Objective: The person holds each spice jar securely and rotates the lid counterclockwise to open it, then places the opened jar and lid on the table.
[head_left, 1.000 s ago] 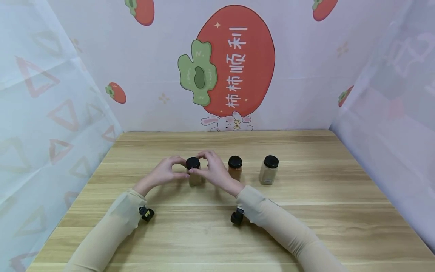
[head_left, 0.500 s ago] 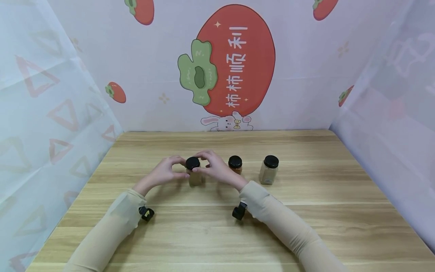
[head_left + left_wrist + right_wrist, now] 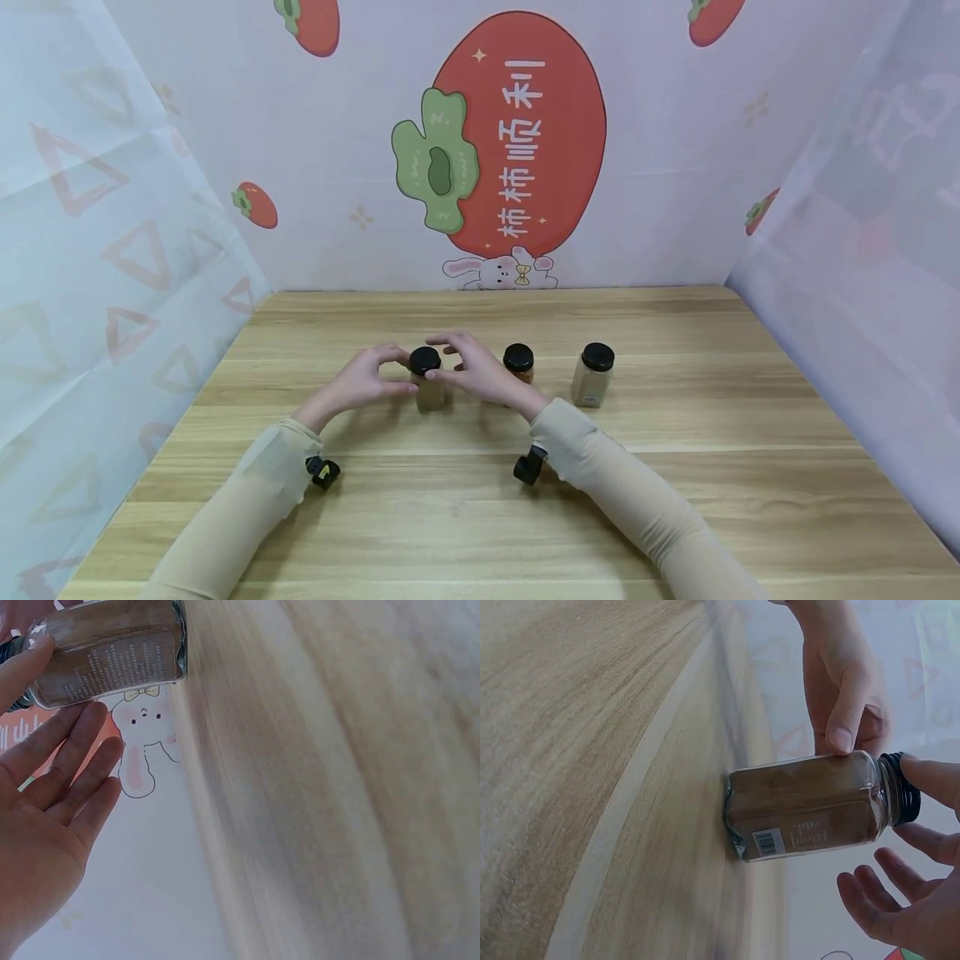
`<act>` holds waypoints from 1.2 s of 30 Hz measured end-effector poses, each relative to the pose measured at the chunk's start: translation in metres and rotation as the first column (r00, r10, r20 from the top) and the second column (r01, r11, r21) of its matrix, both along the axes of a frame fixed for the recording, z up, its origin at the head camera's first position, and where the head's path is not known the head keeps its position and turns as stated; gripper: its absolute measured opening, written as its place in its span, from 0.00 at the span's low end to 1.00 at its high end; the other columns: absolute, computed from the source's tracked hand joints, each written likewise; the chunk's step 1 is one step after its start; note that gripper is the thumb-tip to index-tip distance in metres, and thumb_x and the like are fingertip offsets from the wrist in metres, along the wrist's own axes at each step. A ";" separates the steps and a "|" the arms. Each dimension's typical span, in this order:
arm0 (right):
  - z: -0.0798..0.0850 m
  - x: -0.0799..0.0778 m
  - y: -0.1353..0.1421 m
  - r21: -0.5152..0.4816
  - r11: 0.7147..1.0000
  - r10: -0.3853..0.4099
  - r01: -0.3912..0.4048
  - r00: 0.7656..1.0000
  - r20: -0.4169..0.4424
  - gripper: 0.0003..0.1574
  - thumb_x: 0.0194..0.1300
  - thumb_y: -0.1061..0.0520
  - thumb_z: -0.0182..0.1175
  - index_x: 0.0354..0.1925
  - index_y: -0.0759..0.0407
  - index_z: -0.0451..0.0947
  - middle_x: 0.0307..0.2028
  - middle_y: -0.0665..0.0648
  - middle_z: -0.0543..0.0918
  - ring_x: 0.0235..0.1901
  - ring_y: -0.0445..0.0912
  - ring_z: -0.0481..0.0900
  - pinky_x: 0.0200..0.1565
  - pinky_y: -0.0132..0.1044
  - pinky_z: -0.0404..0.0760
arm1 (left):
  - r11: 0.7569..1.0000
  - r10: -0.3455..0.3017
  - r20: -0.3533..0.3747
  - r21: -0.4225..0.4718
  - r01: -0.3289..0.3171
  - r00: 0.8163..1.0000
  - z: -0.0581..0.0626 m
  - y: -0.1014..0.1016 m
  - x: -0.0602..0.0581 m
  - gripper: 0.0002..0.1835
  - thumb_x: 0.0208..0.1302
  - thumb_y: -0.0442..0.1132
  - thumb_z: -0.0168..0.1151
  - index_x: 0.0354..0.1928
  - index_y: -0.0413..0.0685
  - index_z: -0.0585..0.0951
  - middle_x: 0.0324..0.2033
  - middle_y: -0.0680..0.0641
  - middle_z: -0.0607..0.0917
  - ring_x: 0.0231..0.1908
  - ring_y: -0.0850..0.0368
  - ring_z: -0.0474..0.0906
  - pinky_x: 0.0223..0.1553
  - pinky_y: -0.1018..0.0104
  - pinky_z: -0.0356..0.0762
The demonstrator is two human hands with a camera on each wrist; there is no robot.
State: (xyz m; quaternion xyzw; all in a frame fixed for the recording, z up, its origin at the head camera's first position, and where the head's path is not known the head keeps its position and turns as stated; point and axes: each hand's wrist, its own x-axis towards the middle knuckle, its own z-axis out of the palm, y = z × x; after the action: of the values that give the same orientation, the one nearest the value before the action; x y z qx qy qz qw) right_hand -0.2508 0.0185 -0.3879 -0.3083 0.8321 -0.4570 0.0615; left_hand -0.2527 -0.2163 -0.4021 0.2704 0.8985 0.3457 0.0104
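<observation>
My beige sleeves [image 3: 232, 512] nearest, over a pale wood-grain table [image 3: 420, 525]. Beyond, left of centre: clear squarish jar [image 3: 431, 397] upright on table, brown powder, barcode, small white print. My left hand [image 3: 362, 383] holds its body, thumb and fingers; right hand's [image 3: 480, 377] thumb and forefinger curve round its black lid [image 3: 424, 360]. To the right, reddish-brown jar [image 3: 519, 367] partly behind my arm, then beige jar [image 3: 592, 382]. Behind, white wall [image 3: 330, 258], red persimmon print [image 3: 555, 142].

Near surface [image 3: 427, 525] between sleeves [image 3: 232, 508]: passable. Far obstructions, left to right: handled jar [image 3: 431, 395], middle jar [image 3: 519, 358], right jar [image 3: 592, 385].
</observation>
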 end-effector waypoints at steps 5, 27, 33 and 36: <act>0.000 0.003 0.001 -0.012 0.999 -0.031 0.031 1.000 0.000 0.35 0.64 0.49 0.62 0.65 0.56 0.65 0.63 0.57 0.67 0.61 0.53 0.69 0.57 0.51 0.75 | 1.000 0.005 0.001 -0.002 -0.005 1.000 -0.001 0.000 0.000 0.22 0.50 0.48 0.73 0.47 0.51 0.82 0.44 0.52 0.83 0.51 0.50 0.77 0.59 0.45 0.68; -0.009 0.006 -0.007 -0.052 0.989 -0.140 0.137 0.989 -0.044 0.30 0.58 0.47 0.67 0.56 0.56 0.72 0.57 0.57 0.71 0.57 0.54 0.72 0.52 0.50 0.78 | 1.000 -0.023 0.000 0.009 0.023 1.000 -0.003 -0.004 -0.001 0.20 0.51 0.46 0.72 0.47 0.50 0.82 0.44 0.51 0.83 0.50 0.50 0.78 0.58 0.45 0.69; -0.006 0.005 -0.007 -0.023 0.994 -0.107 0.106 0.993 -0.051 0.28 0.61 0.48 0.64 0.57 0.57 0.72 0.58 0.59 0.71 0.58 0.56 0.72 0.54 0.51 0.77 | 1.000 -0.026 -0.006 0.009 0.026 1.000 -0.004 -0.004 -0.001 0.20 0.51 0.47 0.72 0.46 0.50 0.82 0.44 0.52 0.83 0.50 0.50 0.77 0.58 0.44 0.69; -0.004 0.004 -0.006 -0.009 0.997 -0.079 0.078 0.996 -0.047 0.27 0.62 0.49 0.63 0.57 0.57 0.72 0.58 0.60 0.70 0.59 0.55 0.71 0.55 0.51 0.77 | 1.000 -0.027 -0.009 0.009 0.027 1.000 -0.003 -0.004 -0.001 0.20 0.51 0.48 0.72 0.47 0.50 0.82 0.44 0.52 0.83 0.50 0.50 0.78 0.57 0.44 0.69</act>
State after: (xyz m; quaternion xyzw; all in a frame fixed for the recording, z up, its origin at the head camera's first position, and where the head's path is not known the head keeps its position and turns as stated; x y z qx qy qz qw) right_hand -0.2465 0.0127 -0.3919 -0.2863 0.8431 -0.4547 0.0225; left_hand -0.2537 -0.2204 -0.4050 0.2841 0.8932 0.3483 0.0100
